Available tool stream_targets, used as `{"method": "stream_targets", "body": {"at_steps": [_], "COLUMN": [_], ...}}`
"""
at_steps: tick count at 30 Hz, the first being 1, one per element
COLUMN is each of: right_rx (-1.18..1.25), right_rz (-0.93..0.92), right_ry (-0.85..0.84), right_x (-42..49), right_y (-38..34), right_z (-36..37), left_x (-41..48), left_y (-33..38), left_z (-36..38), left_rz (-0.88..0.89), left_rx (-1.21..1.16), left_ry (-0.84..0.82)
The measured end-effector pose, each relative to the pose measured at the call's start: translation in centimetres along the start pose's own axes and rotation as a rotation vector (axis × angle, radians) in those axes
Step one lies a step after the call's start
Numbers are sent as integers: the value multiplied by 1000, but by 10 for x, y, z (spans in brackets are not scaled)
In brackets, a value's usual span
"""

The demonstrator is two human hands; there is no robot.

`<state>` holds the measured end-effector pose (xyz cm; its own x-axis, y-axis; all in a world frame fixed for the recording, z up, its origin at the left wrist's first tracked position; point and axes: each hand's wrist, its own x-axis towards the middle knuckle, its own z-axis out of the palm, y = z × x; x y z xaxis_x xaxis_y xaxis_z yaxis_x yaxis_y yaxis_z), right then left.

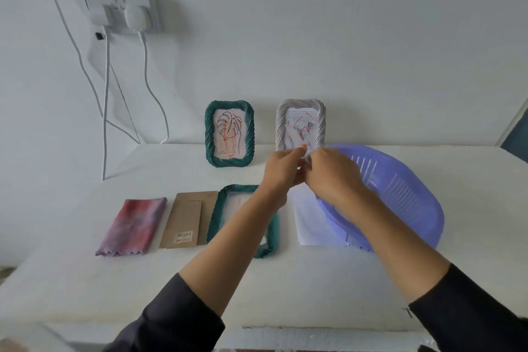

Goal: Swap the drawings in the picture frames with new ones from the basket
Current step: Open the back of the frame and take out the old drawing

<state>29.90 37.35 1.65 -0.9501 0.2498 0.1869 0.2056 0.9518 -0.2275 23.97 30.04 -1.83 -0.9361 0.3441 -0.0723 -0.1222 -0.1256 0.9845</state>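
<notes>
A green frame (229,134) stands against the wall with a leaf drawing inside. A white frame (300,123) stands to its right with a scribbled drawing. A second green frame (217,220) lies flat on the table, partly under my left forearm. My left hand (281,170) and my right hand (333,174) meet in front of the white frame's lower edge, pinching a small pale sheet (306,158) between their fingertips; most of it is hidden. The purple basket (400,186) sits to the right.
A brown cardboard backing (187,218) and a folded pink-purple cloth (133,226) lie left of the flat frame. A white paper (308,217) lies partly under the basket. A wall socket (125,11) with cables hangs at the upper left.
</notes>
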Motion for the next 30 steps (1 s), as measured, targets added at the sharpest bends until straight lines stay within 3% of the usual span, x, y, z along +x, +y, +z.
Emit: {"method": "stream_targets", "body": {"at_steps": [4, 9, 13, 18, 22, 30], "right_rx": [283, 656, 853, 778, 626, 328], "right_rz": [4, 150, 329, 331, 272, 221], "right_ry": [-267, -153, -188, -92, -34, -98], "right_x": [13, 33, 32, 23, 19, 17], "right_y": [-16, -20, -29, -41, -43, -36], "right_z": [18, 60, 97, 128, 142, 150], "left_x": [8, 13, 19, 18, 17, 14], "left_y": [-6, -10, -24, -48, -57, -67], "left_z": [-46, -101, -130, -155, -163, -164], "left_rz": [-13, -153, -222, -174, -71, -48], "left_rx": [51, 163, 395, 786, 954, 1032], "left_ry": [148, 196, 191, 141, 102, 26]}}
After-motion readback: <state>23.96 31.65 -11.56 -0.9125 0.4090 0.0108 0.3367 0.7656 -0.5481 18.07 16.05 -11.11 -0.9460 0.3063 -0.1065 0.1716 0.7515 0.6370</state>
